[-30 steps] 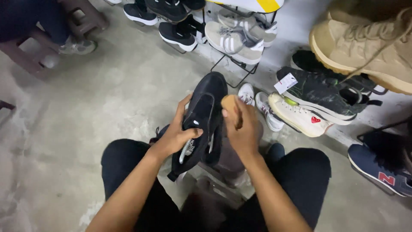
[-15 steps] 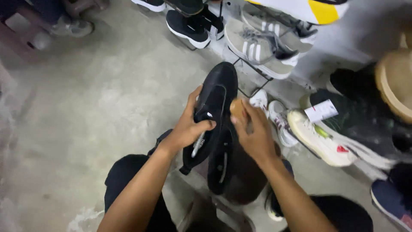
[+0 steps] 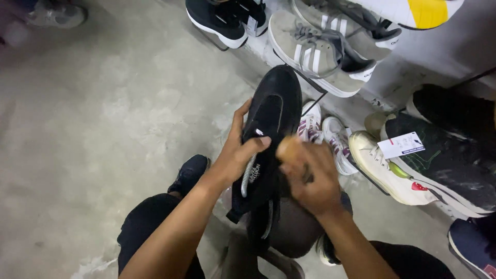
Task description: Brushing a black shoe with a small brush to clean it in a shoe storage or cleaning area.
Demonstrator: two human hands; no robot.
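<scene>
Bare concrete floor (image 3: 103,129), wire rack (image 3: 305,82) holding a grey striped sneaker (image 3: 315,54) and a black white-soled one (image 3: 219,20), small white pair (image 3: 323,134) on the floor beneath, cream sneaker (image 3: 387,170) beside a tagged black one (image 3: 444,160) at right.

I see two hands: my left hand (image 3: 235,157) and my right hand (image 3: 310,178). They hold one black shoe (image 3: 268,134) and one tan brush (image 3: 290,149). Two small white shoes (image 3: 325,134) sit on the floor.
</scene>
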